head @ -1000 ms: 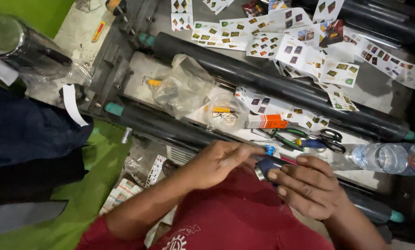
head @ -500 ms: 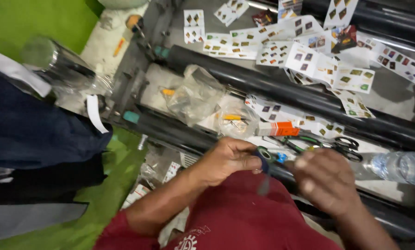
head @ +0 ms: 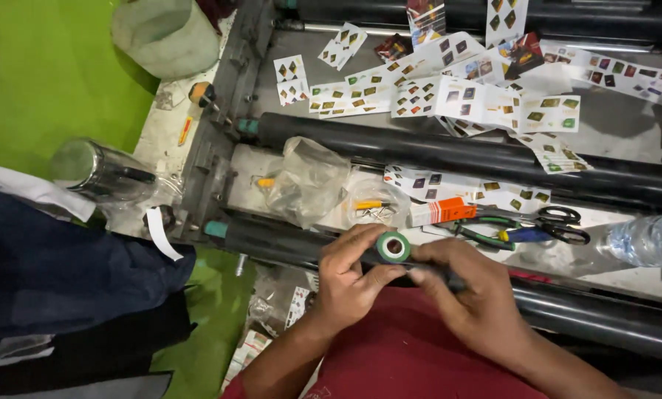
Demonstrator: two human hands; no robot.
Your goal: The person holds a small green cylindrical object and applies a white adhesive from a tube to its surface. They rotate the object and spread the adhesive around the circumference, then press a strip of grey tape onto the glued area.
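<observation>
1. My left hand (head: 345, 277) has its grip closed on a small green roll of tape (head: 393, 247), thumb and fingers wrapped round its left and near sides.
2. My right hand (head: 471, 292) is closed too, fingertips pinching at the roll's lower right edge; both hands touch it. I cannot tell whether a loose end of tape is between those fingers.
3. The roll stands on edge, its open core facing up at me, held just above the nearest black roller (head: 272, 240), near centre of the scene.
4. Just beyond my hands on the counter (head: 567, 258): an orange-and-white tube (head: 441, 212), green-handled pliers (head: 486, 236) and black scissors (head: 560, 218), lying close together.
5. Far right, a clear plastic bottle (head: 648, 240) lies on its side.
6. Left of the tube, a crumpled clear plastic bag (head: 309, 181).
7. Far side, sheets of small printed labels (head: 449, 96) lie scattered.
8. A steel flask (head: 94, 170) rests at left, by the green floor (head: 43, 81).
</observation>
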